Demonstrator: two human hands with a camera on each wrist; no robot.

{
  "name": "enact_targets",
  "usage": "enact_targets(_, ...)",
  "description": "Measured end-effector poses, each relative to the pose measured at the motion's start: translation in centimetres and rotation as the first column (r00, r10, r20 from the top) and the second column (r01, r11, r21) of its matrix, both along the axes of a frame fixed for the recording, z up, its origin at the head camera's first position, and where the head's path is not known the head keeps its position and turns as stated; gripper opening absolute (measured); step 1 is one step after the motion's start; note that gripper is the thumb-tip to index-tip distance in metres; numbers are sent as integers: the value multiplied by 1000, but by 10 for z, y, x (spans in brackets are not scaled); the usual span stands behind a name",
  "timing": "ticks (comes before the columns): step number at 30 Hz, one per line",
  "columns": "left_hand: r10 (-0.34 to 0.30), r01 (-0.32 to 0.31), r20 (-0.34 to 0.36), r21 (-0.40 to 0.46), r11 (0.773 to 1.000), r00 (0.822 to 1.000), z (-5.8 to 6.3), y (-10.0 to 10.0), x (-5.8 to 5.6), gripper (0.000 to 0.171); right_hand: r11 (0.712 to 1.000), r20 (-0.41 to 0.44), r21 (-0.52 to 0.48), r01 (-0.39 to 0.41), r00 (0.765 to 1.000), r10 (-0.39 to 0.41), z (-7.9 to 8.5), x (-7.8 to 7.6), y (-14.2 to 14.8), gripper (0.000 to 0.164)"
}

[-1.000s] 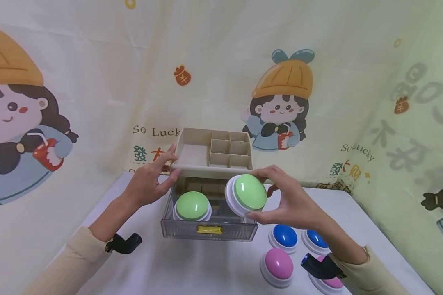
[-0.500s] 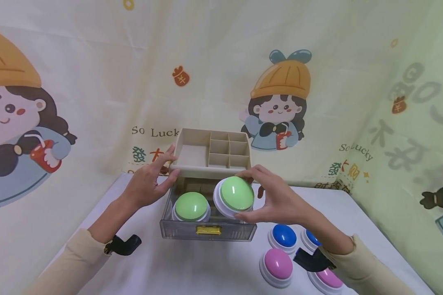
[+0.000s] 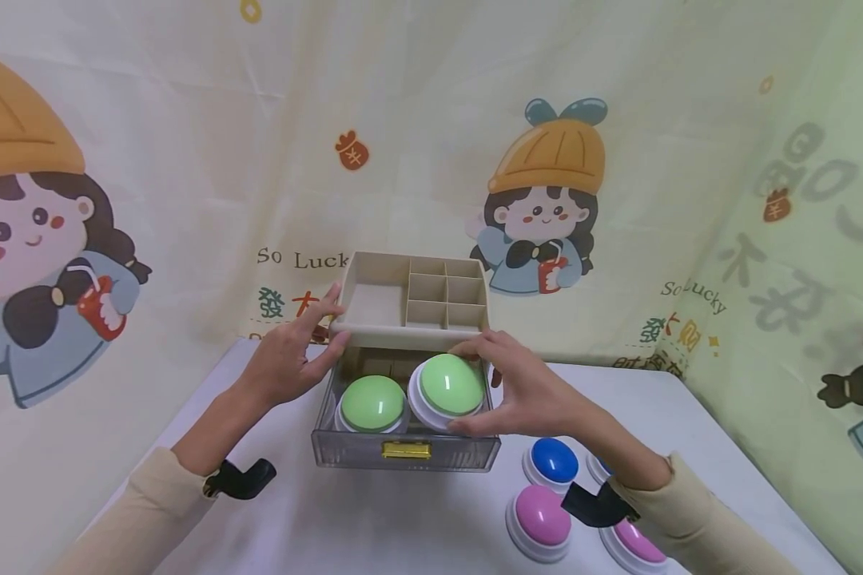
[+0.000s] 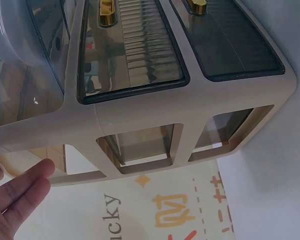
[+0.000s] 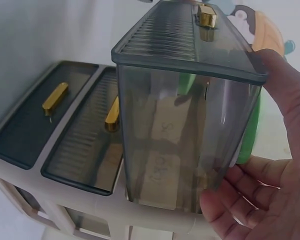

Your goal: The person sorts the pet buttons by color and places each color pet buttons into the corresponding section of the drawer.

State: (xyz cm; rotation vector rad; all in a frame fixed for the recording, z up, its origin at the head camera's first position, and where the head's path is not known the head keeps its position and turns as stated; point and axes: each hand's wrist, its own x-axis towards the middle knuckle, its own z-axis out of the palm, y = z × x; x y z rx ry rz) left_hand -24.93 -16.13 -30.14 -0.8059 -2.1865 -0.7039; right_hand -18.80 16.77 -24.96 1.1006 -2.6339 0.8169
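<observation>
Thumb and curled fingers of your right hand point(image 3: 528, 391) pinch the green-topped button point(image 3: 451, 385) by its white base, about as wide as the base itself, probably so the dome stays free. Button's tilted, in the right half of the pulled-out drawer point(image 3: 338, 449), just beside the second green button point(image 3: 372, 402); can't tell if its base meets the drawer floor. Your left hand point(image 3: 288, 363) grasps nothing: fingers mostly straight, thumb spread away, tips against the left side of the beige organizer point(image 3: 410, 338), likely bracing it so it won't slide while your other hand works. Drawer sticks out front, which I'd say is for access from above. One blue button point(image 3: 554, 460) and one pink button point(image 3: 542, 513) sit on the white table point(image 3: 374, 523), right of the drawer, presumably for easy reach.
</observation>
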Motion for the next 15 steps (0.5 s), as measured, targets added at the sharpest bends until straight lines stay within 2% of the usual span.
enact_targets(7,-5,5,-12,10,1000,1000,0,0,0,43,999,19,43,6,1000,-7,-1,-1,0,69)
enact_targets(15,-3,3,-26,5,1000,1000,3,-1,-1,51,997,64,83,3,998,-8,1,1,1,66)
